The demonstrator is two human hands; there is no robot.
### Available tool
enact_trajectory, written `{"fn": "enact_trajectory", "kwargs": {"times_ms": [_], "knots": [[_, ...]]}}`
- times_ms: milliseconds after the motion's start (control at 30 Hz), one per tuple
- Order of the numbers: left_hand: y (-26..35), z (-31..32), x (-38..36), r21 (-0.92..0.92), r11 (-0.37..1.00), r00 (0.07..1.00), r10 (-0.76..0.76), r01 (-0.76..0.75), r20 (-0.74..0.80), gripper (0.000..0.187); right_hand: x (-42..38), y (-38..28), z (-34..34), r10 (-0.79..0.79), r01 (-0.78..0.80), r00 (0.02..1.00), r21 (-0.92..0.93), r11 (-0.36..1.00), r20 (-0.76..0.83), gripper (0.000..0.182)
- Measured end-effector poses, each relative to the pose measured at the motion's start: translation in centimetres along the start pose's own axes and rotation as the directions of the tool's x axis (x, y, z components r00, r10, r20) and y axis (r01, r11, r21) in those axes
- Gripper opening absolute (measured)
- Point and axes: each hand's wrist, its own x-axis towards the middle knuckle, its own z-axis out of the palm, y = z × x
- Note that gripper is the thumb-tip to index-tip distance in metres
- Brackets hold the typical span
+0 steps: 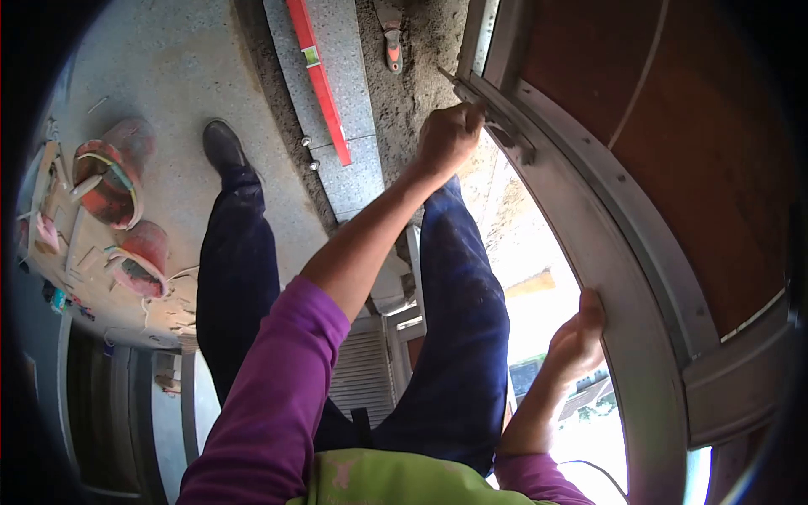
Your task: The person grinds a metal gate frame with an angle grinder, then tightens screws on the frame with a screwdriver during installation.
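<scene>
A metal-framed door (602, 202) with reddish-brown panels runs down the right side. My left hand (450, 139) is closed at the door's edge, gripping a metal door handle (513, 139) that is partly hidden behind the fingers. Lower down, my right hand (576, 343) is wrapped on the same door's edge, its fingers partly out of sight. To the left of my left hand, a red spirit level (320, 88) lies along a speckled stone slab (349, 93). A putty knife (393, 49) with a grey and orange handle rests on rough mortar beyond.
Two reddish buckets (109, 189) (141, 265) stand at the left among scattered scraps. My shoe (223, 145) is on the dusty floor (181, 63), left of the slab. Small round metal pieces (314, 165) lie at the slab's edge. Bright light comes through the door opening.
</scene>
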Motion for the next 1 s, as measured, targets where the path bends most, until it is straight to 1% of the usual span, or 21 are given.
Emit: {"fn": "enact_trajectory", "kwargs": {"times_ms": [33, 100, 133, 167, 200, 233, 267, 367, 400, 433, 467, 500, 600, 633, 733, 767, 867, 900, 933, 1000], "knots": [[-0.5, 0.1, 0.0, 0.026, 1.000, 0.998, 0.006, -0.007, 0.063, 0.039, 0.0, 0.1, 0.3, 0.064, -0.062, 0.998, 0.097, 0.993, -0.017, 0.018], [-1.3, 1.6, -0.8, 0.066, 0.988, 0.989, 0.144, -0.142, -0.025, 0.039, 0.1, 0.0, 0.6, 0.218, -0.210, 0.976, 0.335, 0.918, 0.014, 0.026], [-1.6, 2.2, -0.8, 0.091, 0.972, 0.972, 0.223, -0.216, -0.072, 0.039, 0.5, -1.0, 1.9, 0.181, -0.184, 0.983, 0.373, 0.909, 0.042, 0.032], [-1.0, 1.8, -1.5, -0.109, 0.984, 0.989, 0.134, -0.140, -0.055, 0.039, 0.6, -0.8, 1.6, 0.201, -0.243, 0.968, 0.370, 0.897, 0.148, 0.045], [-1.4, 2.0, -1.7, -0.118, 0.976, 0.981, 0.175, -0.184, -0.084, 0.040, 0.6, -0.8, 1.6, 0.215, -0.258, 0.964, 0.345, 0.902, 0.159, 0.045], [-1.1, 1.2, -1.8, -0.175, 0.984, 0.998, 0.036, -0.027, 0.053, 0.039, 0.8, -1.1, 2.0, 0.226, -0.270, 0.960, 0.327, 0.906, 0.166, 0.046], [-0.7, 0.1, -1.7, -0.210, 0.969, 0.977, -0.089, 0.130, 0.196, 0.038, 0.9, -1.3, 2.3, 0.225, -0.271, 0.959, 0.316, 0.909, 0.174, 0.047], [-0.7, -0.4, -2.1, -0.381, 0.892, 0.954, -0.152, 0.245, 0.259, 0.035, 0.9, -2.3, 3.5, 0.239, -0.281, 0.957, 0.332, 0.901, 0.162, 0.044], [-1.3, -0.1, -2.3, -0.391, 0.918, 0.987, -0.007, 0.070, 0.161, 0.033, 1.0, -2.7, 3.8, 0.244, -0.283, 0.958, 0.348, 0.894, 0.151, 0.042], [-1.7, -0.2, -2.6, -0.383, 0.918, 0.989, 0.138, -0.105, 0.060, 0.031, 1.1, -2.6, 3.6, 0.234, -0.276, 0.959, 0.340, 0.899, 0.159, 0.043], [-2.1, -0.3, -2.8, -0.353, 0.894, 0.959, 0.280, -0.276, -0.039, 0.030, 1.1, -2.2, 3.4, 0.227, -0.272, 0.959, 0.335, 0.902, 0.168, 0.044], [-2.5, -0.5, -3.3, -0.459, 0.882, 0.978, 0.178, -0.110, 0.107, 0.026, 1.1, -2.0, 3.2, 0.223, -0.271, 0.959, 0.330, 0.904, 0.177, 0.044], [-1.4, 0.8, -3.9, -0.508, 0.861, 0.999, -0.015, 0.028, 0.029, 0.021, 1.3, -1.9, 2.9, 0.190, -0.255, 0.956, 0.306, 0.917, 0.225, 0.046], [-0.9, 1.2, -4.2, -0.507, 0.861, 0.999, -0.049, 0.033, -0.019, 0.022, 1.3, -1.8, 2.9, 0.192, -0.254, 0.956, 0.299, 0.920, 0.221, 0.046], [-0.8, 1.2, -4.2, -0.488, 0.873, 0.998, -0.044, 0.017, -0.044, 0.022, 1.4, -1.9, 3.0, 0.198, -0.255, 0.956, 0.282, 0.925, 0.216, 0.045], [-0.8, 0.7, -4.0, -0.510, 0.857, 0.997, -0.077, 0.077, 0.022, 0.024, 1.4, -2.0, 3.1, 0.197, -0.254, 0.956, 0.278, 0.926, 0.218, 0.045], [-1.3, -0.5, -2.8, -0.392, 0.920, 0.998, 0.039, -0.021, 0.039, 0.026, 1.2, -2.2, 3.2, 0.213, -0.266, 0.954, 0.275, 0.924, 0.210, 0.043], [-1.3, -1.1, -2.8, -0.398, 0.915, 0.991, -0.008, 0.060, 0.131, 0.028, 1.2, -2.2, 3.1, 0.223, -0.275, 0.953, 0.272, 0.922, 0.206, 0.043], [-1.4, -1.8, -1.9, -0.355, 0.928, 0.973, -0.030, 0.112, 0.228, 0.029, 1.3, -2.2, 3.0, 0.217, -0.272, 0.952, 0.267, 0.924, 0.217, 0.042], [-1.6, -3.0, -0.1, -0.249, 0.946, 0.904, -0.086, 0.206, 0.419, 0.030, 1.2, -2.3, 2.9, 0.215, -0.274, 0.948, 0.256, 0.927, 0.234, 0.041]]}}
